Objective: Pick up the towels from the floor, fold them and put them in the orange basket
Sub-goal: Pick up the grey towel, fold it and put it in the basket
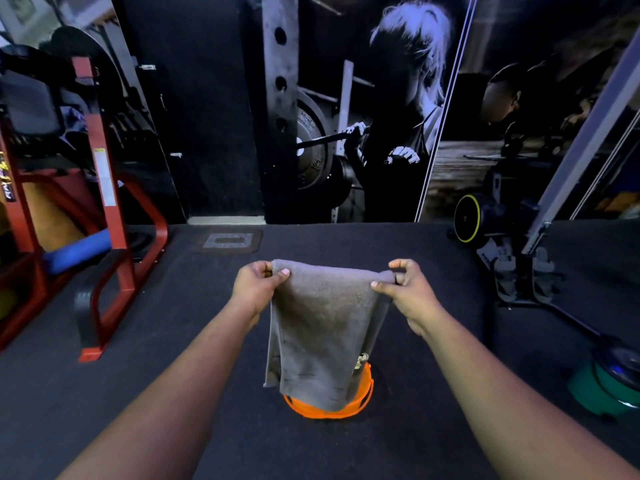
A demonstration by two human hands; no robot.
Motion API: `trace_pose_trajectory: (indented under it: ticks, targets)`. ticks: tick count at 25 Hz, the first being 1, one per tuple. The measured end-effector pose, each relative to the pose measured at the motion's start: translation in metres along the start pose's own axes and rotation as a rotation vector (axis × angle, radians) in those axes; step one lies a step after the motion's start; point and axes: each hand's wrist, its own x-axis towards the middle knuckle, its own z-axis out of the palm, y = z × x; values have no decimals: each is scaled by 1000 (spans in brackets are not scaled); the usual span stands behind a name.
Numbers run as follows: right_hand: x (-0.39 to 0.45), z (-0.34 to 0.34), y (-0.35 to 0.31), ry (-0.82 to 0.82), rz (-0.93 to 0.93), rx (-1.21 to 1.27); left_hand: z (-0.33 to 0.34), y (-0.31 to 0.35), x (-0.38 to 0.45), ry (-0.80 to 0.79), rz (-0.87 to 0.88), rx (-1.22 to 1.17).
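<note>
A grey towel (pixel 325 327) hung doubled over in the air, held up by its top edge, with its lower end draped in front of the orange basket (pixel 363 400) that stood on the dark floor mat (pixel 415 445) directly beneath the grip. The left hand (pixel 258 289) pinched the towel's upper left corner, thumb laid across the near face of the cloth and fingers curled behind it. The right hand (pixel 407 292) pinched the upper right corner in the same way, thumb on the near side, forefinger hooked over the edge. Between the two grips the top edge ran nearly level and taut, and the cloth fell in long soft folds, a small pale emblem showing near its lower right edge just above the basket rim. Only the front and right curve of the basket showed; its inside was hidden behind the towel. Out to the left of the grip stood a red steel rack (pixel 104 209) with a blue foam roller (pixel 76 251) lying inside its base. Well to the right and lower sat green weight plates (pixel 602 389) on the floor. Beyond the grip, against the far wall, a large gym mural (pixel 363 116) showed a lifter at a barbell.
</note>
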Motion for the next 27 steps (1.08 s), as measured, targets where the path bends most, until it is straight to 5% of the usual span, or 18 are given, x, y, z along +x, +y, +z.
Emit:
trace_pose_trajectory:
  ticks: [5,11,14,23,25,27]
  targets:
    - [-1,-3,10,-8,23,54,-3,0,3,-125,-59,178]
    - [-3,-3,14,99,-12,55,-1,-4,6,24,-51,266]
    - [-6,-4,8,113,-74,-27,-1,-4,6,-33,27,268]
    - [6,-5,4,178,-327,-650,-7,14,-8,64,260,1090]
    - [5,-7,1,162,-366,-618,-10,13,-7,80,274,1050]
    - [-4,-5,-11,90,-326,-342,-14,13,-3,-8,234,735]
